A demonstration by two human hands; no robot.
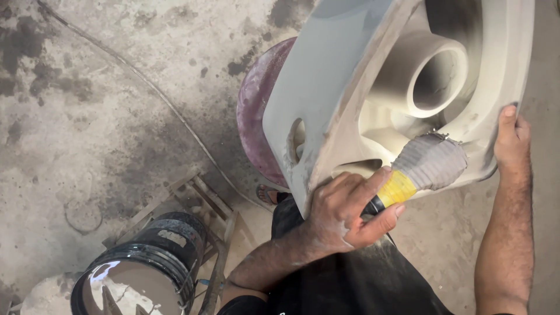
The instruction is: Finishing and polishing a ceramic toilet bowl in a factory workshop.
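A large pale grey unglazed ceramic casting (326,76) is tilted on its side, its hollow underside and a round pipe opening (437,76) facing me. My left hand (344,210) grips a tool with a dark handle and a yellow band (396,188). The tool's grey ribbed pad (429,163) presses against the inner wall below the pipe opening. At the right, my right hand (512,140) clasps the casting's outer rim with the thumb on the edge. Both hands and forearms are dusty.
Behind the casting stands a round purplish stand (254,111). A black bucket of pale liquid (146,268) sits at the lower left beside a wooden frame (198,198). A thin cord (146,81) runs across the stained concrete floor. My sandalled foot (267,194) shows under the casting.
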